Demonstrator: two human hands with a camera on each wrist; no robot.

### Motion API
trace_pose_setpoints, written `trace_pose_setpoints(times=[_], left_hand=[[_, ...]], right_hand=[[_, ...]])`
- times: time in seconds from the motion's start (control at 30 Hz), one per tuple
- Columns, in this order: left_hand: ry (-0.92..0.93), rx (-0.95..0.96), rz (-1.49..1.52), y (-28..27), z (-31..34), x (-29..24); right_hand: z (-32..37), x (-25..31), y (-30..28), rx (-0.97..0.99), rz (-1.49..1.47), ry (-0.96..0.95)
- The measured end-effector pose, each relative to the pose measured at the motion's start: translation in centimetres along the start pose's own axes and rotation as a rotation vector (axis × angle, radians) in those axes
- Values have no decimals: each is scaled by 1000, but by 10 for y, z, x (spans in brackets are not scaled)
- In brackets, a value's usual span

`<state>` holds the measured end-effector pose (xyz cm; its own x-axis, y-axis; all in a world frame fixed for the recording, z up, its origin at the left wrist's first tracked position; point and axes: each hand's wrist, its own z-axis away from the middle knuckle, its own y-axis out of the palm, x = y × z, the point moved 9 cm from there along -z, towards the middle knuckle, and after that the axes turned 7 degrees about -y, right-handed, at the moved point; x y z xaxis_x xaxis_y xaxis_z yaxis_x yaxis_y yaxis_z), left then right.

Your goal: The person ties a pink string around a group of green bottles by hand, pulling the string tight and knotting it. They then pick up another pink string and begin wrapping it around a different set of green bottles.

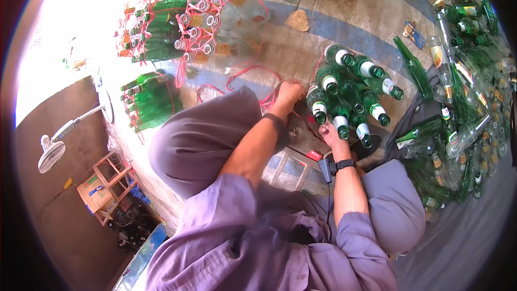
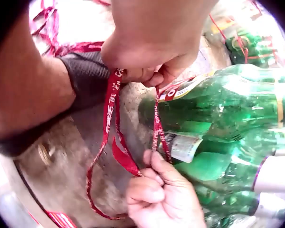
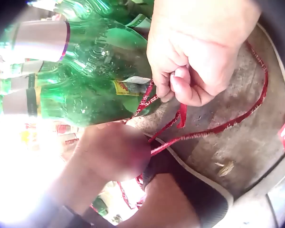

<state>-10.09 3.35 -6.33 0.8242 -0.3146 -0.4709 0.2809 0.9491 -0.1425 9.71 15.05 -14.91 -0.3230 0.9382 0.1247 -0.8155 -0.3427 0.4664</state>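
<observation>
A cluster of green glass bottles [image 1: 344, 87] stands on the ground in front of the person, white labels at their necks. Low beside the cluster, the left hand [image 1: 291, 92] grips a printed red plastic ribbon [image 2: 112, 104] with its fingers curled. My right hand [image 1: 335, 136] is nearer the body and pinches the ribbon between thumb and curled fingers, as the right wrist view shows. Between the hands, strands of ribbon run close against the bottles' sides, and a loose loop hangs over the ground. In the right wrist view the left hand [image 3: 111, 149] is blurred.
Clear bottles [image 1: 207, 21] and green bottles [image 1: 161, 27] tied with red ribbon stand at the upper left. Loose bottles [image 1: 468, 124] are heaped on the right. One green bottle [image 1: 413, 67] lies apart from them. A sandalled foot [image 3: 180, 190] is close to the hands.
</observation>
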Motion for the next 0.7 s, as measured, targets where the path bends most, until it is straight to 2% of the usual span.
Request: trace_pose_setpoints(times=[0.07,0.13,0.2,0.37,0.53,0.6,0.7], left_hand=[[1,35,-41,-2,-4,5],[45,86,-237,1,-2,3],[63,99,-252,3,-9,16],[-36,99,-350,10,-5,28],[-104,148,-204,18,8,23],[-136,157,-169,18,11,23],[-129,153,-86,16,14,18]], right_hand=[[16,10,19,-85,136,-13],[17,5,20,-85,135,44],[20,5,21,-86,195,14],[25,6,26,-97,242,5],[27,8,27,-131,330,19],[26,8,26,-132,516,35],[23,6,24,-124,617,97]])
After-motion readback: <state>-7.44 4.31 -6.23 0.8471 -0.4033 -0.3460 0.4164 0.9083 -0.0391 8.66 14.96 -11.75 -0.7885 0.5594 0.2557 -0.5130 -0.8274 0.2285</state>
